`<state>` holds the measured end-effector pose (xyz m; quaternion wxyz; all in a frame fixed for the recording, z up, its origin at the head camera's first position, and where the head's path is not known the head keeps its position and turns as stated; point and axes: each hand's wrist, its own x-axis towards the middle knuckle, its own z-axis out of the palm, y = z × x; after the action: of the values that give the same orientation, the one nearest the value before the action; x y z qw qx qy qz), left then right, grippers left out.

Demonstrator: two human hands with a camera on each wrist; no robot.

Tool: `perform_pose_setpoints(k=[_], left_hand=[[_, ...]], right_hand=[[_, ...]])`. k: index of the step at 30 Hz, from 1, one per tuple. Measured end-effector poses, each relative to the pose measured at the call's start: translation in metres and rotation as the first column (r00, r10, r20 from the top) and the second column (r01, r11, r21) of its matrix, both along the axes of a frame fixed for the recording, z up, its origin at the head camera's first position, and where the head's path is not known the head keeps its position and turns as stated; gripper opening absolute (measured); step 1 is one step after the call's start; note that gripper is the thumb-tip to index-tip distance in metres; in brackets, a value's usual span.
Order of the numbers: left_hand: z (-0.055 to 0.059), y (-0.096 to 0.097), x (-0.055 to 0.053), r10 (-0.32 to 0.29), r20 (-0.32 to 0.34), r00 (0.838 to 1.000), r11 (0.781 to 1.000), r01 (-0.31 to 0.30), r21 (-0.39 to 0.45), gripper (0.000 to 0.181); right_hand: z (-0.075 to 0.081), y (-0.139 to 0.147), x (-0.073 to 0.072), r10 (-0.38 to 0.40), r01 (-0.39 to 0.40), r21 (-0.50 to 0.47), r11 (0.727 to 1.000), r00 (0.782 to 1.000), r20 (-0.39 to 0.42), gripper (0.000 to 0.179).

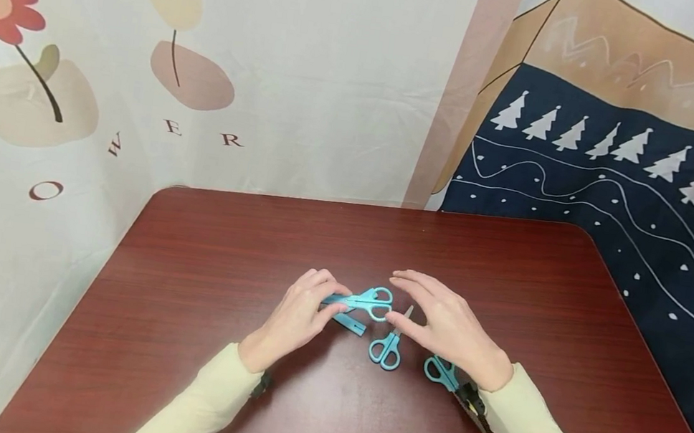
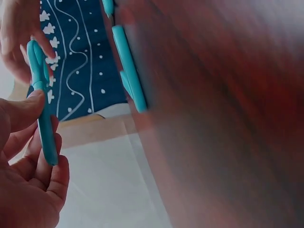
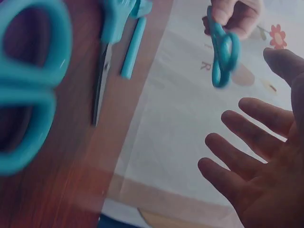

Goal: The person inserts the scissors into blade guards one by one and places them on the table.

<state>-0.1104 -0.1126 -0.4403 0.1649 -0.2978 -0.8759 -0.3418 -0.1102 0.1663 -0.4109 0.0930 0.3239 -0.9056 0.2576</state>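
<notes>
My left hand (image 1: 296, 311) pinches a pair of scissors (image 1: 373, 303) between thumb and fingers, raised off the table. Its turquoise handle loops point toward the right hand, and a turquoise cover (image 2: 46, 137) encloses the blades. My right hand (image 1: 441, 322) is spread just right of those loops, holding nothing; its fingers (image 3: 249, 164) are apart in the right wrist view. Below the hands a second pair of scissors (image 1: 385, 350) lies with bare blades pointing away. A loose turquoise blade cover (image 1: 350, 324) rests under the held scissors.
A third pair of turquoise scissors (image 1: 441, 372) lies beneath the right wrist, partly hidden by the black wrist camera (image 1: 470, 398). Everything rests on a dark red wooden table (image 1: 241, 232), with printed curtains (image 1: 335, 99) behind its far edge.
</notes>
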Motion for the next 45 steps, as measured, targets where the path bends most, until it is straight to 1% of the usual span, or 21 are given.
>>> perform_pose_setpoints(k=[3,5,10,12,14,18,22,25,28,35,38,42,45], left_hand=[[0.0,-0.007,-0.007,0.014,0.045,0.999,1.0,-0.013,-0.017,0.017],[0.001,-0.012,-0.013,0.025,0.088,0.996,0.999,-0.023,-0.025,0.016],[0.002,-0.024,-0.03,0.058,0.19,0.98,0.998,-0.052,-0.035,0.015],[0.002,-0.028,-0.037,0.07,0.211,0.975,0.997,-0.062,-0.043,0.015],[0.001,-0.031,-0.044,0.081,0.223,0.971,0.996,-0.07,-0.058,0.014],[-0.005,-0.034,-0.06,0.096,0.238,0.967,0.992,-0.072,-0.107,0.012],[-0.009,-0.034,-0.075,0.087,0.238,0.967,0.991,-0.059,-0.124,0.011],[-0.01,-0.034,-0.083,0.074,0.247,0.966,0.991,-0.045,-0.122,0.011],[-0.01,-0.033,-0.089,0.07,0.269,0.961,0.99,-0.034,-0.137,0.01],[-0.013,-0.032,-0.102,0.093,0.345,0.934,0.985,-0.036,-0.169,0.008],[-0.014,-0.032,-0.107,0.105,0.351,0.931,0.98,-0.037,-0.195,0.007],[-0.016,-0.031,-0.112,0.121,0.342,0.932,0.972,-0.042,-0.23,0.006],[-0.018,-0.03,-0.116,0.13,0.352,0.927,0.969,-0.043,-0.244,0.006]], right_hand=[[0.001,0.01,0.001,-0.036,0.034,0.029,0.999,0.998,0.056,0.064],[0.0,0.016,0.0,-0.045,0.04,0.053,0.998,0.995,0.088,0.067],[-0.006,0.029,-0.001,-0.048,0.035,0.097,0.995,0.99,0.129,0.072],[-0.009,0.033,-0.001,-0.053,0.038,0.108,0.993,0.989,0.138,0.073],[-0.012,0.038,-0.001,-0.061,0.044,0.117,0.992,0.988,0.144,0.074],[-0.017,0.045,0.0,-0.074,0.055,0.125,0.991,0.987,0.145,0.074],[-0.019,0.05,0.001,-0.082,0.064,0.133,0.989,0.987,0.138,0.074],[-0.019,0.052,0.001,-0.088,0.069,0.138,0.988,0.987,0.133,0.074],[-0.02,0.053,0.001,-0.093,0.075,0.142,0.987,0.987,0.129,0.074],[-0.021,0.055,0.001,-0.098,0.079,0.149,0.986,0.987,0.126,0.075],[-0.021,0.055,0.002,-0.101,0.081,0.149,0.985,0.986,0.132,0.075],[-0.02,0.055,0.002,-0.103,0.083,0.146,0.986,0.985,0.137,0.075],[-0.02,0.055,0.003,-0.101,0.081,0.145,0.986,0.985,0.137,0.074]])
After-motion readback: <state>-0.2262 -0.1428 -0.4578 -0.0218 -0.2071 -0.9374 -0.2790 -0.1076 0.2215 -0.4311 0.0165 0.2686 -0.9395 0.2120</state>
